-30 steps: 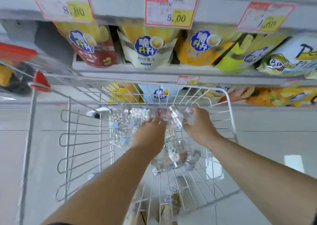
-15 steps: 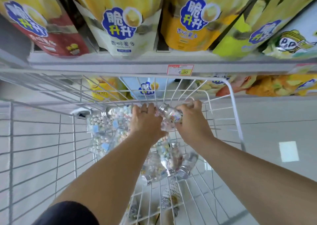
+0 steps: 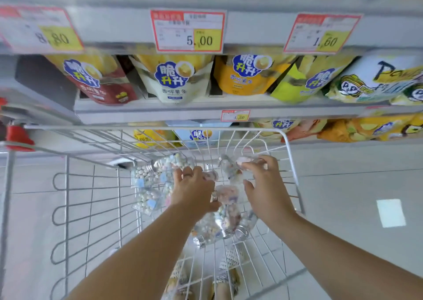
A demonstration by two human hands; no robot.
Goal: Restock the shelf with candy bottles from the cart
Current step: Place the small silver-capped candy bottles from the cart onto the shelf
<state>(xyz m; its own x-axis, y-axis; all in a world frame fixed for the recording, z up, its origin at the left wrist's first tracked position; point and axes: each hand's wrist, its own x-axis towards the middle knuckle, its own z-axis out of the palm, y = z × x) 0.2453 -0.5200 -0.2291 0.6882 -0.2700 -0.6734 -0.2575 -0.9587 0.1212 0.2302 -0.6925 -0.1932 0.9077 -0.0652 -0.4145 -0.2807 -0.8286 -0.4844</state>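
- Grey metal shelf (image 3: 160, 114) spans the far side, packed with snack pouches (image 3: 174, 80). No free slot for bottles shows, so the next move calls for finding one.
- White wire cart (image 3: 137, 128) stands near, up against it.
- Candy bottles (image 3: 146, 185) lie heaped at its far end. I judge this to be the picking-up step.
- Left hand (image 3: 194, 192) curls over the heap, apparently gripping a silver-capped bottle (image 3: 226, 194) at its thumb.
- Right hand (image 3: 265, 190) has fingers and thumb partly closed round a second bottle (image 3: 231, 171). Both bottles need lifting clear of the wires.
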